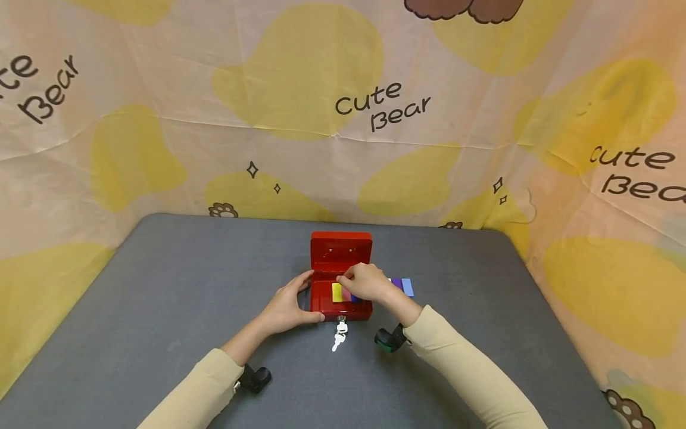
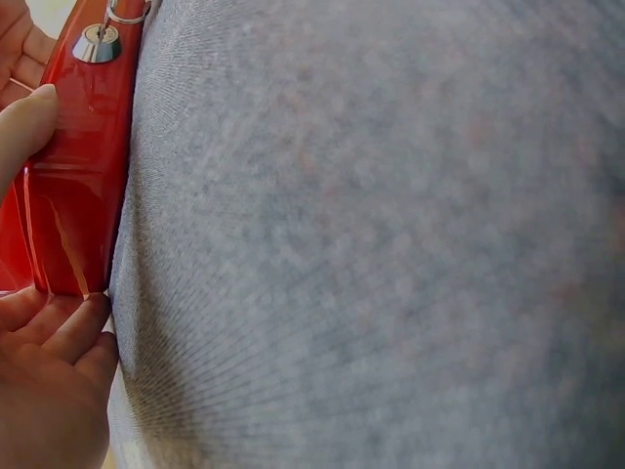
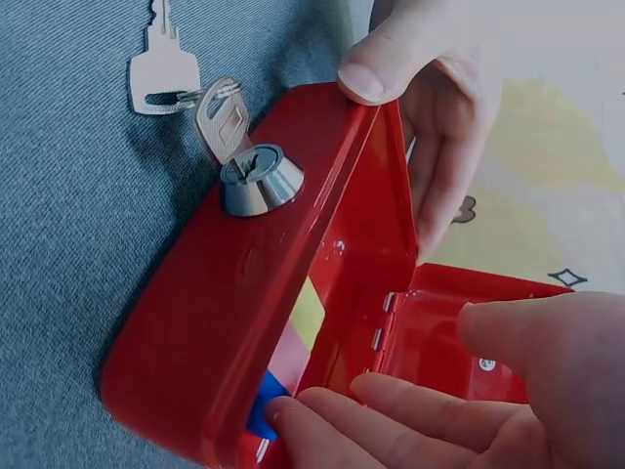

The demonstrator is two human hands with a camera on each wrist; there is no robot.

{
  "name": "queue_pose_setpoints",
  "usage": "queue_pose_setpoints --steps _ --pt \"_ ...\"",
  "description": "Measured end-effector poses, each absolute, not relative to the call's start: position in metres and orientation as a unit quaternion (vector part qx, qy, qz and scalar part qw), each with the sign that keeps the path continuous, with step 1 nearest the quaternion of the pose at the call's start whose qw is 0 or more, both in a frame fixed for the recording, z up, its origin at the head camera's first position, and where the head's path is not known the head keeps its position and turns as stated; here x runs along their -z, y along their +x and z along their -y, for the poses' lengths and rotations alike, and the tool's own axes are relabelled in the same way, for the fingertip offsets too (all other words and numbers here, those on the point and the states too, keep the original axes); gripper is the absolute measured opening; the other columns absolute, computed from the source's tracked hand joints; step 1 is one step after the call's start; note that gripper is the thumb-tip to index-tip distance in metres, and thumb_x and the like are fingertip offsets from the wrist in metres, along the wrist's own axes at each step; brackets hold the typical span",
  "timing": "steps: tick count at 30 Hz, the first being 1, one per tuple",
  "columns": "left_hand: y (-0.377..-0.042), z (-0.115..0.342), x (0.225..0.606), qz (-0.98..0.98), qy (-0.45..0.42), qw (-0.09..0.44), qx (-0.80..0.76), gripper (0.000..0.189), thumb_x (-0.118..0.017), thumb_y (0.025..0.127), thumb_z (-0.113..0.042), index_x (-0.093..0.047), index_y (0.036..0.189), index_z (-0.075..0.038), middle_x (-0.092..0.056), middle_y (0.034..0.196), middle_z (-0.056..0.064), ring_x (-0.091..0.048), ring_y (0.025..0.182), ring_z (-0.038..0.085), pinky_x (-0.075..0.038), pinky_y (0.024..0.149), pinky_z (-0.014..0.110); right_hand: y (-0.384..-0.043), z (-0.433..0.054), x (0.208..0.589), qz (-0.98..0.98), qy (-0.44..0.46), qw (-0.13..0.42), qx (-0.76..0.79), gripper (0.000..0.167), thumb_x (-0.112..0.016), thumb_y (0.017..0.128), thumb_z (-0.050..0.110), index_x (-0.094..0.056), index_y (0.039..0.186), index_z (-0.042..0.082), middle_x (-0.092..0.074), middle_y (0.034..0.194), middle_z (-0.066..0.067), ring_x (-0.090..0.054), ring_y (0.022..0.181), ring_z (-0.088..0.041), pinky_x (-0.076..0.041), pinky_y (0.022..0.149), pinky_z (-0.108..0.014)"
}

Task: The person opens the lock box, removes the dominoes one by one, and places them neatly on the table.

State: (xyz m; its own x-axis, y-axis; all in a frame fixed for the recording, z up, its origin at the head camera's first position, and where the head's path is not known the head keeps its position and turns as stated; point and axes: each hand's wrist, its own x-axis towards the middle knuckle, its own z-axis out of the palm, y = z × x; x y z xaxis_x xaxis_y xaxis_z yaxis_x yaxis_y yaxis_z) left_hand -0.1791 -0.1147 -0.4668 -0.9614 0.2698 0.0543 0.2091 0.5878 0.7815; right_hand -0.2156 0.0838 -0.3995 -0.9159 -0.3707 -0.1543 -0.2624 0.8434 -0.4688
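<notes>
A red metal cash box [image 1: 321, 298] stands on the table with its lid [image 1: 341, 247] up. My left hand [image 1: 286, 307] grips its left side, the thumb on the front corner and the fingers along the side wall. Over the box is my right hand [image 1: 367, 282], its fingers reaching inside with the thumb apart in the right wrist view. Yellow [image 1: 336, 292], pink [image 3: 290, 357] and blue [image 3: 264, 408] pieces lie inside the box. One right fingertip is right at the blue piece. A key sits in the front lock [image 3: 262, 181], and a second key [image 3: 163, 73] hangs on its ring.
Just right of the box, partly behind my right wrist, lie a purple piece [image 1: 396, 282] and a light blue piece [image 1: 408, 287]. The grey table [image 1: 187, 286] ends at a patterned cloth backdrop [image 1: 300, 77].
</notes>
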Motion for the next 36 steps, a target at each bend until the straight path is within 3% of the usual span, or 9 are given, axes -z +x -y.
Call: queue_pose_setpoints --steps 4,8,14,18,25,36 --pt "-0.18 0.116 0.467 -0.891 0.141 0.029 -0.431 0.094 -0.083 0.063 -0.034 -0.036 0.14 -0.008 -0.045 0.137 0.017 -0.051 0.12 0.03 -0.041 0.097 0.048 -0.216 -0.086 0.4 -0.955 -0.175 0.11 0.212 0.029 -0.055 0.09 0.03 -0.073 0.091 0.006 -0.062 0.07 0.0 -0.051 0.061 -0.013 -0.04 0.053 -0.025" --pt "-0.18 0.116 0.467 -0.891 0.14 0.03 -0.43 0.094 -0.083 0.063 -0.034 -0.035 0.14 -0.008 -0.045 0.137 0.017 -0.05 0.12 0.03 -0.042 0.096 0.049 -0.215 -0.087 0.399 -0.957 -0.173 0.113 0.202 0.031 -0.055 0.091 0.03 -0.07 0.077 0.008 -0.045 0.053 0.004 -0.043 0.051 -0.011 -0.032 0.048 -0.023" --pt "-0.18 0.116 0.467 -0.892 0.134 0.036 -0.43 0.094 -0.083 0.063 -0.035 -0.035 0.14 -0.009 -0.044 0.138 0.016 -0.05 0.121 0.03 -0.042 0.096 0.049 -0.216 -0.087 0.4 -0.958 -0.172 0.119 0.194 0.04 -0.055 0.091 0.03 -0.056 0.056 0.009 -0.03 0.045 0.005 -0.032 0.043 -0.009 -0.024 0.042 -0.02" --pt "-0.18 0.116 0.467 -0.892 0.132 0.039 -0.431 0.094 -0.083 0.063 -0.034 -0.035 0.14 -0.009 -0.044 0.138 0.016 -0.05 0.121 0.03 -0.042 0.096 0.049 -0.215 -0.085 0.402 -0.957 -0.176 0.123 0.197 0.038 -0.055 0.091 0.03 -0.062 0.062 0.006 -0.032 0.045 0.004 -0.032 0.043 -0.009 -0.025 0.041 -0.02" --pt "-0.18 0.116 0.468 -0.891 0.137 0.035 -0.431 0.094 -0.083 0.063 -0.034 -0.035 0.14 -0.009 -0.044 0.138 0.016 -0.05 0.121 0.029 -0.041 0.097 0.048 -0.215 -0.081 0.404 -0.954 -0.173 0.125 0.21 0.031 -0.055 0.091 0.031 -0.072 0.092 0.004 -0.051 0.056 0.001 -0.047 0.054 -0.012 -0.038 0.049 -0.022" --pt "-0.18 0.116 0.468 -0.889 0.137 0.035 -0.435 0.093 -0.083 0.064 -0.034 -0.035 0.14 -0.009 -0.043 0.139 0.016 -0.049 0.121 0.03 -0.041 0.097 0.049 -0.214 -0.076 0.408 -0.949 -0.175 0.113 0.237 0.031 -0.055 0.09 0.031 -0.071 0.098 0.005 -0.069 0.087 -0.004 -0.059 0.071 -0.016 -0.049 0.064 -0.031"
